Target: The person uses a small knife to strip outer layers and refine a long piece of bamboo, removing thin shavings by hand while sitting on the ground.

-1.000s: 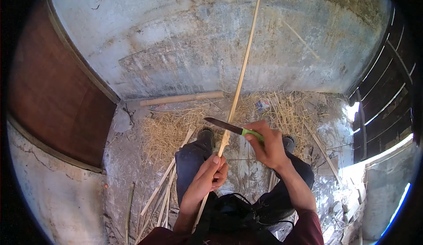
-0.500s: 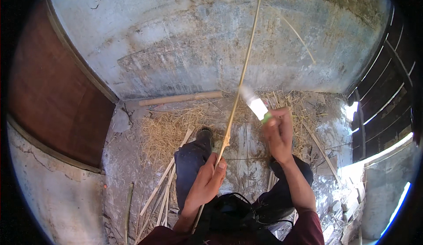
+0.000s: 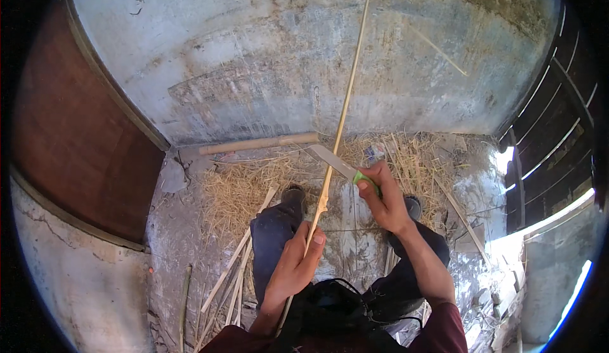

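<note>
A long, thin bamboo strip [image 3: 349, 99] with knobby joints slants up and away from me toward the wall. My left hand [image 3: 296, 264] is closed round it near its lower end, thumb on top. In my right hand [image 3: 382, 194] is a knife [image 3: 336, 160] with a green handle and a broad, pale blade. The blade lies across the strip, above the lower knobby joint, its tip pointing to the left. Whether the edge touches the strip I cannot tell. A thin pale sliver [image 3: 441, 51] shows to the right of the strip's upper part, against the wall.
Straw-like shavings [image 3: 244, 191] cover the floor before my feet. A thick bamboo pole [image 3: 260, 143] lies along the wall's foot. Several split strips [image 3: 235, 273] lie by my left leg. A brown door panel [image 3: 82, 124] stands left, dark slats [image 3: 552, 143] right.
My right hand has moved slightly left and down, and the knife blade now crosses the strip. The strip's top has shifted a little left; the sliver has moved up and right.
</note>
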A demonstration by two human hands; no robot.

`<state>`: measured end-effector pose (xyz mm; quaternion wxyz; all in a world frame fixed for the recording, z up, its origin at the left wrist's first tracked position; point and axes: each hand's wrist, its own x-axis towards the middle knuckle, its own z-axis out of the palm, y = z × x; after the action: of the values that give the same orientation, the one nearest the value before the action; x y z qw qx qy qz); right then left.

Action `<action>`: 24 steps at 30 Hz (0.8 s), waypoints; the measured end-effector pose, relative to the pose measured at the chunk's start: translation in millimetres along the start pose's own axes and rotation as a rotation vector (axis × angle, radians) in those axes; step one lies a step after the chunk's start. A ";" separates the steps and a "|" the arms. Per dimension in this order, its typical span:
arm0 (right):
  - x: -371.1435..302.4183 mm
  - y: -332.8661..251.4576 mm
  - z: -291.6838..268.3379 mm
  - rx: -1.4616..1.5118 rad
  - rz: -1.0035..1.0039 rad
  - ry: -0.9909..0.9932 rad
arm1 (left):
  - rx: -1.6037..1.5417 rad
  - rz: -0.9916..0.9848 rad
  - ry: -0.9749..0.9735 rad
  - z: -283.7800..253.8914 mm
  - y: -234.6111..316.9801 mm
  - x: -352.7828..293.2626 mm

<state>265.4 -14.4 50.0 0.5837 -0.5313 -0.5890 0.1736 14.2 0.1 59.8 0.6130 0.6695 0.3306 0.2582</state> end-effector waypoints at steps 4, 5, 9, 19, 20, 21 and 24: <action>-4.4 5.1 -16.0 0.496 0.132 0.285 | 0.004 0.084 -0.052 0.0 0.6 -0.6; -2.4 5.0 -16.3 0.512 0.119 0.385 | 0.013 0.085 -0.052 0.5 -0.2 -0.3; -0.7 21.4 -2.5 -0.154 -0.092 0.133 | 0.031 0.086 -0.046 4.9 1.3 1.4; -2.7 10.6 5.7 0.134 0.085 0.199 | 0.062 0.091 -0.052 2.4 -0.7 -3.8; -2.5 11.4 7.8 0.106 0.089 0.070 | 0.048 0.080 -0.046 1.9 -2.2 -3.3; -0.2 10.8 5.3 0.061 0.049 0.077 | 0.034 0.070 -0.039 1.1 -5.0 -2.3; 2.2 7.0 -10.9 0.201 0.100 0.276 | 0.037 0.075 -0.040 0.0 -3.8 -3.6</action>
<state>278.4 -14.5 48.1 0.7000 -0.5175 -0.4557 0.1857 11.4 -2.4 56.3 0.5969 0.6976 0.2978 0.2614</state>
